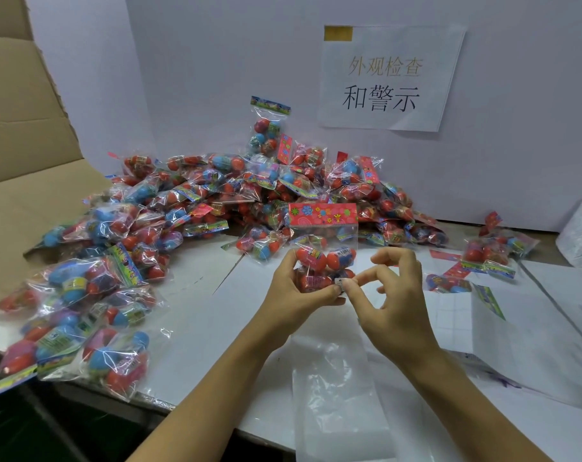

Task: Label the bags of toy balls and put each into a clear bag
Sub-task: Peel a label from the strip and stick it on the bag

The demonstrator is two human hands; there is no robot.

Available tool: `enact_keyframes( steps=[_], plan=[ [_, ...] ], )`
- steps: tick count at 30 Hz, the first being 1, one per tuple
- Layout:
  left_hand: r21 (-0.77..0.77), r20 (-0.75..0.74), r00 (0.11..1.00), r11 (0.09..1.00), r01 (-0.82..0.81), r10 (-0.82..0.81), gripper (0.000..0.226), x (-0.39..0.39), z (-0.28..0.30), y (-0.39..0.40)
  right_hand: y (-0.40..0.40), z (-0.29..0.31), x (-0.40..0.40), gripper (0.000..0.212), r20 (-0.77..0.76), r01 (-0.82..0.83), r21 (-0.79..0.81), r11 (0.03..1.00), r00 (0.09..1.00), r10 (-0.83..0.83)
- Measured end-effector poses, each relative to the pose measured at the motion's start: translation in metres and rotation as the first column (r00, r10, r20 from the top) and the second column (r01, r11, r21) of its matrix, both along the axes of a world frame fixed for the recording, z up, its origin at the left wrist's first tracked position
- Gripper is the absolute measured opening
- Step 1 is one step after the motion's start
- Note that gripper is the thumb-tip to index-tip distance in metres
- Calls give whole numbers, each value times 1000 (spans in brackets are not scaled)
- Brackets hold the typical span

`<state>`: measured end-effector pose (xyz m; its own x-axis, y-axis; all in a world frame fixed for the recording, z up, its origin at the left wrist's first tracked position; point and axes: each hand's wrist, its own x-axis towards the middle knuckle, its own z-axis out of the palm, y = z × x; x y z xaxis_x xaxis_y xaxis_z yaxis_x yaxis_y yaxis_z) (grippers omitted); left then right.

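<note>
White worktop (196, 315) carries the pile; left hand (293, 295) grips the bag of balls (323, 248) upright, right hand (393, 301) fingers pinching a small label (339, 284) (press it flat, I'd say).

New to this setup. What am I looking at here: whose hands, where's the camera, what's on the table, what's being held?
No machine: a person's bare hands, filmed by one wide-angle camera on their head, looking forward and down. The left hand holds up a bag of toy balls with a red flowered header. The right hand pinches a small label against the bag's lower edge. On the white table: a big pile of similar bags, an empty clear bag near the wrists, and a label sheet on the right.
</note>
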<state>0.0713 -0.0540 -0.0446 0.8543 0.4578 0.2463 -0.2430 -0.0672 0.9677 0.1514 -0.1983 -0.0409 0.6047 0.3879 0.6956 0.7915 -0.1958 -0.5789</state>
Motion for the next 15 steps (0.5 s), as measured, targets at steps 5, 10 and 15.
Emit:
enact_keyframes(
  steps=[5, 10, 15],
  plan=[
    [1, 4, 1000, 1000, -24, 24, 59, 1, 0, -1, 4, -2, 1, 18, 0, 49, 1, 999, 999, -49],
    [-8, 9, 1000, 1000, -8, 8, 56, 0, -1, 0, 2, 1, 1, 38, -36, 85, 14, 996, 996, -84],
    [-42, 18, 999, 998, 36, -36, 54, -1, 1, 0, -4, 6, 6, 40, -227, -9, -36, 999, 974, 1]
  ],
)
